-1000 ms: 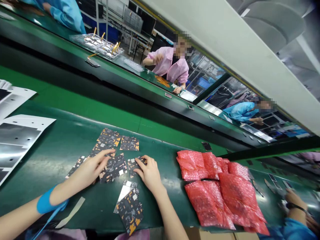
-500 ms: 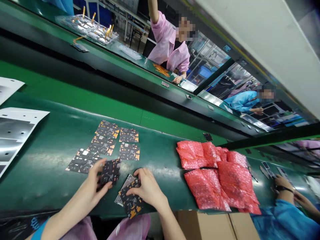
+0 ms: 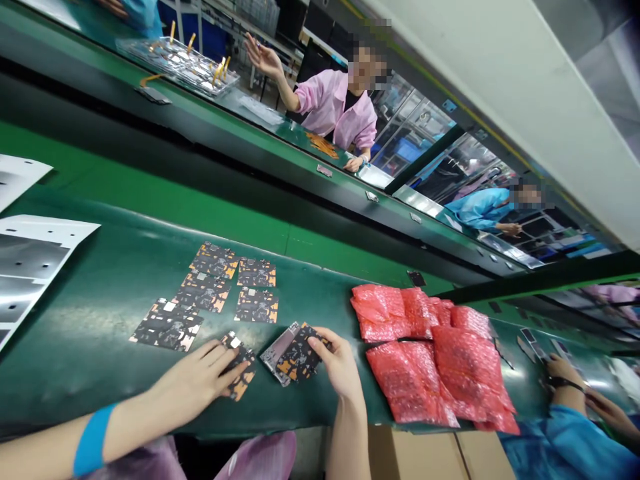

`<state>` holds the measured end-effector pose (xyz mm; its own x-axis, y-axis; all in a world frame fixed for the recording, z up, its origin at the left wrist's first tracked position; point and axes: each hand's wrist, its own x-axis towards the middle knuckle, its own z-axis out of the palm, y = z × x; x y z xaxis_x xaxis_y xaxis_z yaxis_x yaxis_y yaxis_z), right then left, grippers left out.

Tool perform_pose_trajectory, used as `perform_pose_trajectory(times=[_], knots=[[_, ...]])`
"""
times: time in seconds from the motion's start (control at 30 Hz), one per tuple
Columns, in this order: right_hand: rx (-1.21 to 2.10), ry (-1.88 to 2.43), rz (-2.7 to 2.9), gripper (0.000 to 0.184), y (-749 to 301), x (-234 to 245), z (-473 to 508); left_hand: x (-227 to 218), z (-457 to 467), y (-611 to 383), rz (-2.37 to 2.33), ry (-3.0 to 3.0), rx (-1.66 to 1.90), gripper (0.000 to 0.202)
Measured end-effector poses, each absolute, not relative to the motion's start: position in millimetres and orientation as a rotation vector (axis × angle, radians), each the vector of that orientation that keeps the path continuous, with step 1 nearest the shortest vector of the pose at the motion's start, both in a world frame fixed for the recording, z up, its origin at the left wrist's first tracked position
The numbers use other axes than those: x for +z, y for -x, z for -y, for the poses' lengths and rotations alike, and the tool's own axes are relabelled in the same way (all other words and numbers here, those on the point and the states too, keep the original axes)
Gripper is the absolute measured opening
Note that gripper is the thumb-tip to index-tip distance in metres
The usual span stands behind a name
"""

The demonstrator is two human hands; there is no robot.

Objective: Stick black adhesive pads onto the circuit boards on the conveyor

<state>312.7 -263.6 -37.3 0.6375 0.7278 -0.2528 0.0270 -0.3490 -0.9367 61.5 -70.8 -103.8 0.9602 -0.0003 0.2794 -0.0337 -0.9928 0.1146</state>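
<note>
My left hand (image 3: 195,380) lies with its fingers across a black circuit board with orange patches (image 3: 239,365), near the belt's front edge. My right hand (image 3: 340,363) has its fingertips at the edge of a similar board (image 3: 299,353), which overlaps a silver-faced board (image 3: 277,353). Further back on the green conveyor belt (image 3: 100,373), several more black-and-orange boards lie flat in loose rows, among them one (image 3: 257,305) and another (image 3: 167,327). Neither hand touches those.
Red bubble bags (image 3: 425,353) lie piled right of my right hand. White sheets (image 3: 35,257) sit at the left. Across the line, a person in a pink smock (image 3: 335,100) stands near a tray of boards (image 3: 175,67). Blue sleeves (image 3: 565,440) work at lower right.
My left hand has lowered its board from a raised tilt to lie flat on the belt. My right hand has moved right along the boards. The co-worker's raised arm has dropped.
</note>
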Motion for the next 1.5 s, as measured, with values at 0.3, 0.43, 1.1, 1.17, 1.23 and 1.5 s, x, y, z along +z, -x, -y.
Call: perform_pose_trajectory(times=[0.3, 0.43, 1.1, 1.17, 1.23, 1.5], knots=[[0.741, 1.723, 0.599, 0.048, -288, -37, 247, -60, 72, -89, -0.385, -2.043, 0.114, 0.06], [0.574, 1.823, 0.633, 0.059, -334, -46, 221, -50, 63, -83, -0.661, -1.44, 0.139, 0.065], [0.472, 2.115, 1.445, 0.043, -342, -49, 157, -47, 82, -83, -0.46, -0.109, -0.049, 0.056], [0.573, 1.974, 1.482, 0.04, -326, -39, 164, -49, 86, -84, -0.443, -0.179, -0.112, 0.057], [0.771, 1.763, 1.472, 0.035, -308, -31, 179, -51, 90, -84, -0.434, -0.278, -0.194, 0.06], [0.474, 1.925, 0.614, 0.067, -333, -63, 248, -92, 105, -81, -0.265, -2.307, 0.302, 0.039]])
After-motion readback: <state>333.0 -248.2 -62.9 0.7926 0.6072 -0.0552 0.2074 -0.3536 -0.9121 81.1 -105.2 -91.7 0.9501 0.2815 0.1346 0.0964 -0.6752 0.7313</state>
